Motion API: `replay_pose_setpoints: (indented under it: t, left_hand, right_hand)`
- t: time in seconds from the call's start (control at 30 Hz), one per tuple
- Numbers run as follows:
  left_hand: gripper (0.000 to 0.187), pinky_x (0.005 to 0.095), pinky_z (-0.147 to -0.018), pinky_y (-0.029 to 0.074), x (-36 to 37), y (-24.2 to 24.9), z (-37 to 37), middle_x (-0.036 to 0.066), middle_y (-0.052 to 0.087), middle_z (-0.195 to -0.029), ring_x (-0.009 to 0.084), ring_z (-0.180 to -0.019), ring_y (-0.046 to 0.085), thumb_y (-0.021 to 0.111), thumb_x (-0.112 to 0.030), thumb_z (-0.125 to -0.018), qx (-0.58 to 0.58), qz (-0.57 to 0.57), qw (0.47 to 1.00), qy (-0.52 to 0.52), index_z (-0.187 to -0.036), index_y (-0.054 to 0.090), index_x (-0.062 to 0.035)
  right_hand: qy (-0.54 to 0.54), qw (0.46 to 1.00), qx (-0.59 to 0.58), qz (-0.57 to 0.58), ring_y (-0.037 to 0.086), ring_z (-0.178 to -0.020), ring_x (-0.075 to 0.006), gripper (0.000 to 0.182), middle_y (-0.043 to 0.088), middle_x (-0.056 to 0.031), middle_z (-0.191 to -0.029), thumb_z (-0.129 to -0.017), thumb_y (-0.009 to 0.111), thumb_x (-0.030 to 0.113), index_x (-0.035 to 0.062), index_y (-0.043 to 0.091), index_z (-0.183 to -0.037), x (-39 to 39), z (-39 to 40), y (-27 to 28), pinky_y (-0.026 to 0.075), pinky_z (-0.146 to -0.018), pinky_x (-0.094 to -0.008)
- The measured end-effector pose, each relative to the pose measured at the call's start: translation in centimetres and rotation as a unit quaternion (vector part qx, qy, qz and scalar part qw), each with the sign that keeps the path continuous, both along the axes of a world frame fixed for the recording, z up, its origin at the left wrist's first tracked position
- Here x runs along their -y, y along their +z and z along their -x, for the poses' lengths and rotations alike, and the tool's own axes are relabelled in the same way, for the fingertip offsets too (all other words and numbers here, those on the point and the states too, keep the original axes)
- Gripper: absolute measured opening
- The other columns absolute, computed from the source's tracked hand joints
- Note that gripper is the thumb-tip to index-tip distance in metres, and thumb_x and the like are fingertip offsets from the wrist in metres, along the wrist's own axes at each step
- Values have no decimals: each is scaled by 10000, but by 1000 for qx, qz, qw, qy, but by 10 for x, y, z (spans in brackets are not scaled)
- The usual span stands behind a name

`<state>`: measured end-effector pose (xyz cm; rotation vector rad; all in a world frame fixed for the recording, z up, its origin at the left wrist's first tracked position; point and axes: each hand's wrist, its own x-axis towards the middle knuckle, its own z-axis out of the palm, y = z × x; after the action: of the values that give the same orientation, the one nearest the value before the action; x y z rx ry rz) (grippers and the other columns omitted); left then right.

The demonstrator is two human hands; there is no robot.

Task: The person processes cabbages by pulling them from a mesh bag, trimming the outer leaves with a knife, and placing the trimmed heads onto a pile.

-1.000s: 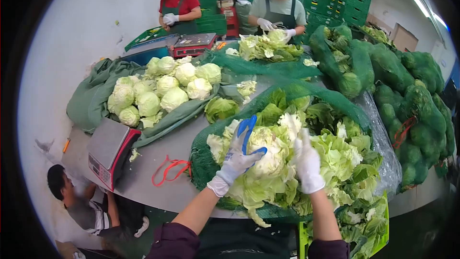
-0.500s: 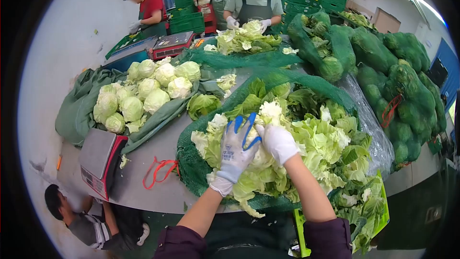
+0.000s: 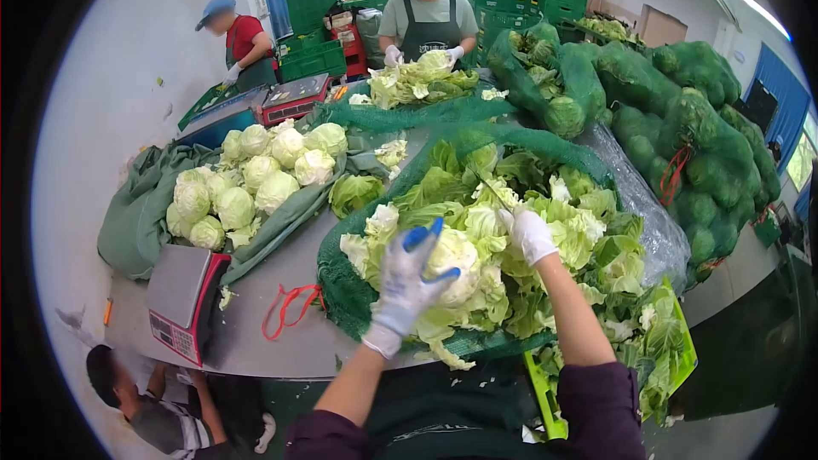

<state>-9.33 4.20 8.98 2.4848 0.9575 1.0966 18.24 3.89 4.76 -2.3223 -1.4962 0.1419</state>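
Gripping pale round cabbage (image 3: 452,260) | left hand (image 3: 407,281) | loose leaves (image 3: 562,230)

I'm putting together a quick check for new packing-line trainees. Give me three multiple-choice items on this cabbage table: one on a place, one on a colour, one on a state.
1. Where does the scale with the red side sit?
A. At the table's near-left edge
B. On top of the green crates
C. Inside the green net

2. What colour are the fingertips of the glove on the left hand?
A. Red
B. Blue
C. Yellow

3. How is the left hand placed on the cabbage head?
A. Clear of it, flat on the table
B. Fingers spread over it, gripping
C. Closed in a fist beside it

Answers:
1. A, it rests on the grey table beside the red cord.
2. B, blue coats the fingertips.
3. B, the fingers wrap the pale head while the right hand reaches among the loose leaves behind.
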Motion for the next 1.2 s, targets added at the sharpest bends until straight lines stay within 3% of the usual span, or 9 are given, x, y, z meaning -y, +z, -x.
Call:
replay_pose_setpoints:
  t: [0.2,0.3,0.47,0.6,0.7,0.87,1.07,1.1,1.2]
  left_hand:
    - [685,395,-1074,313,-71,-37,4,177,521,-1248,310,-1237,434,797,-314,-691,103,91,990,-16,-1288,552,-83]
    - [628,306,-1021,379,-85,-54,12,133,544,-1257,206,-1170,507,798,-154,-704,293,332,888,-127,-1261,547,-10]
    - [622,306,-999,417,-62,-61,16,120,534,-1251,194,-1138,519,783,-114,-723,332,307,886,-105,-1268,512,11]
    - [558,312,-959,485,-54,-55,22,88,495,-1274,183,-1127,525,686,19,-793,413,374,824,-106,-1302,457,0]
    - [539,327,-960,497,-54,-51,27,83,483,-1289,178,-1122,534,643,43,-827,444,433,775,-123,-1322,438,-12]
    - [523,320,-922,517,-47,-54,35,85,475,-1296,170,-1109,540,638,53,-830,504,471,712,-126,-1309,439,-18]
    - [446,290,-865,500,-14,-57,29,77,508,-1138,159,-1014,539,768,-38,-744,454,278,846,-35,-1133,549,-29]
    - [446,290,-865,500,-12,-52,31,77,508,-1138,159,-1014,539,768,-38,-744,457,280,844,-34,-1133,549,-29]
    - [460,351,-881,474,-20,-33,25,116,542,-1102,210,-1035,540,770,-204,-763,219,296,929,-25,-1152,578,-48]
  right_hand:
    - [-45,989,-106,-92,626,-737,-438,607,631,-289,-781,-965,403,485,-16,432,-1306,50,90,32,495,-670,-498]
    - [-31,984,-142,-105,639,-805,-426,659,648,-280,-875,-910,519,497,24,409,-1356,56,116,11,499,-727,-480]
    - [-50,982,-182,-23,647,-864,-387,802,651,-268,-953,-764,678,541,-2,448,-1308,40,140,1,511,-756,-429]
    - [32,951,-183,-248,650,-659,-291,545,656,-197,-776,-755,737,342,-14,560,-1129,20,128,-27,514,-617,-361]
    - [-25,865,-452,-217,525,-477,-73,450,578,-40,-666,-788,729,204,-52,539,-1106,20,123,-26,410,-424,-235]
    - [-50,766,-588,-254,525,-552,-96,600,594,-62,-812,-825,725,233,-50,448,-1276,46,166,-31,438,-479,-241]
    - [42,849,-487,-201,522,-608,-49,448,623,5,-821,-807,746,202,4,578,-1171,50,120,7,428,-525,-202]
    - [103,791,-538,-272,482,-589,-25,390,603,28,-766,-803,752,238,18,628,-1101,47,114,27,394,-502,-196]
    - [106,884,-437,-132,463,-619,4,402,600,46,-767,-809,750,253,34,630,-1125,36,62,41,377,-521,-201]
